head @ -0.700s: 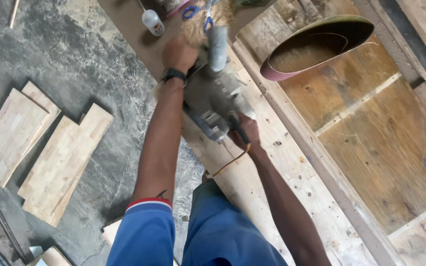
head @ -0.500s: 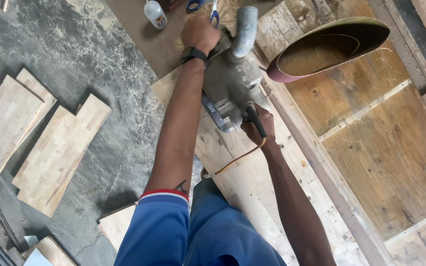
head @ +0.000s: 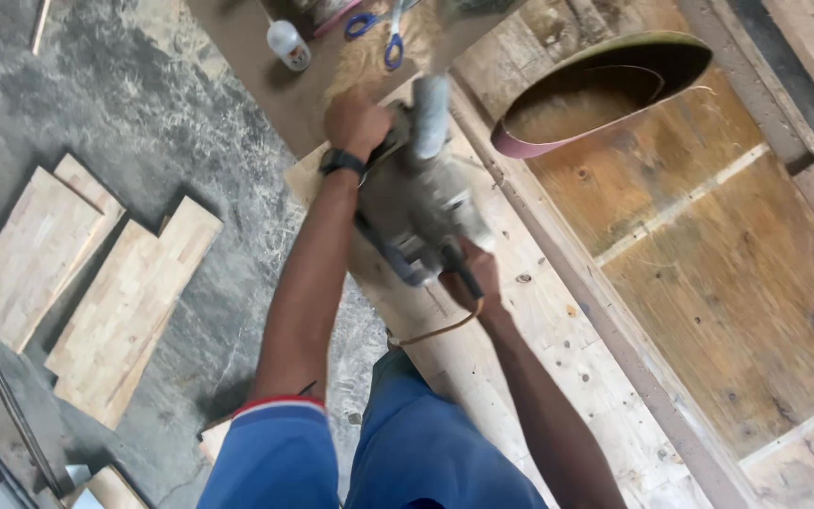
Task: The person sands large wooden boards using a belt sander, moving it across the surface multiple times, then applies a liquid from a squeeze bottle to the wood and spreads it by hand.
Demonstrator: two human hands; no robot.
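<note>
Wooden plank (head: 482,330) lay on the floor under my belt sander (head: 416,207), which sat flat on it near the plank's far end. To sand well I judged the tool needed keeping level, with even pressure along the grain and no tipping at the edge. My left hand (head: 355,121) was closed around the front knob; my right hand (head: 473,273) was wrapped tight on the rear handle, cord (head: 440,330) trailing below. A loose sanding belt (head: 605,90) lay just right, scissors (head: 379,28) beyond.
</note>
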